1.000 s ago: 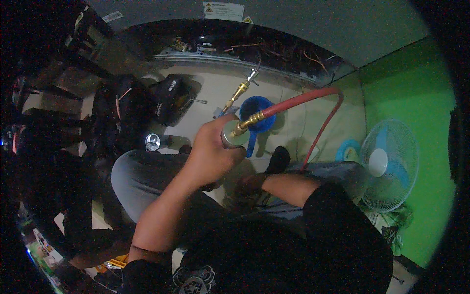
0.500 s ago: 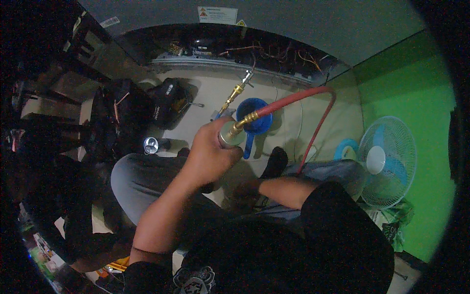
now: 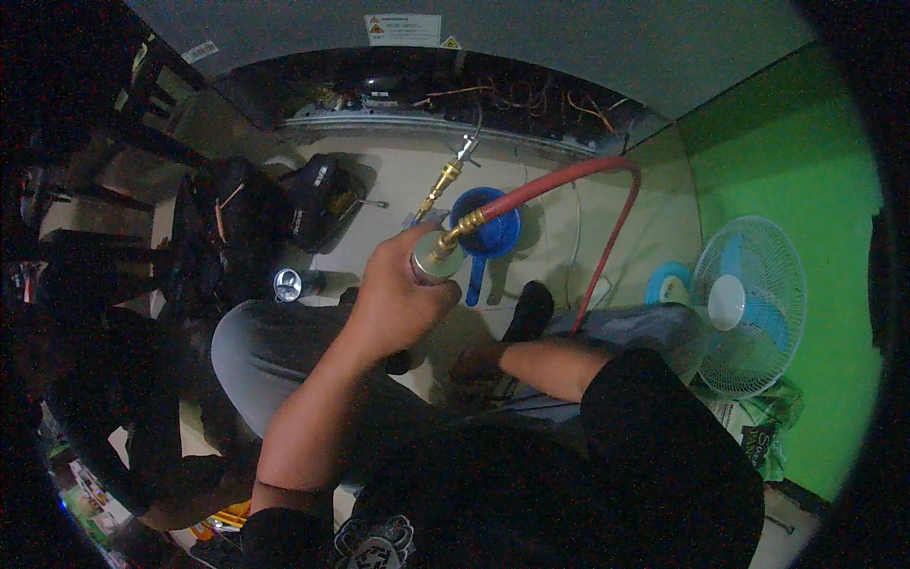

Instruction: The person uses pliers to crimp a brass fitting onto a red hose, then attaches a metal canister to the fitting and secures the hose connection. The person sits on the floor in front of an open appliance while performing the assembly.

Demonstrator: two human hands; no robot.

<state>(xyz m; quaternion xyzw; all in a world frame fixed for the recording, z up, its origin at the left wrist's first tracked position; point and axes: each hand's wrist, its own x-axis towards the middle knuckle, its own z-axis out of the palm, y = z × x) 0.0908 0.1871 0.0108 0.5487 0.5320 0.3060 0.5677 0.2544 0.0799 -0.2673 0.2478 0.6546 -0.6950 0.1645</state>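
Note:
My left hand (image 3: 403, 299) is wrapped around a silver-topped can (image 3: 428, 269), held up in front of my knees. A brass fitting (image 3: 462, 232) on its top joins a thick red hose (image 3: 550, 180), which arches right and drops past my right leg. Beyond the can, a brass coupling (image 3: 441, 187) hangs at a slant below a silver valve (image 3: 465, 147) on a thin pipe from the appliance. Behind the hose stands a blue dipper (image 3: 486, 248), its handle toward me. My right hand (image 3: 477, 363) lies low between my legs in deep shadow; its fingers cannot be made out.
The grey appliance (image 3: 531, 33) has an open lower compartment with copper tubes (image 3: 483, 92). Dark bags (image 3: 318, 204) and a shiny can (image 3: 289, 284) sit on the left. At right, a white fan (image 3: 754, 303) stands by the green wall (image 3: 825, 190).
The whole view has shifted slightly, so most things appear a little further left. The can in my left hand looks slightly tilted compared with before; my grip is unchanged.

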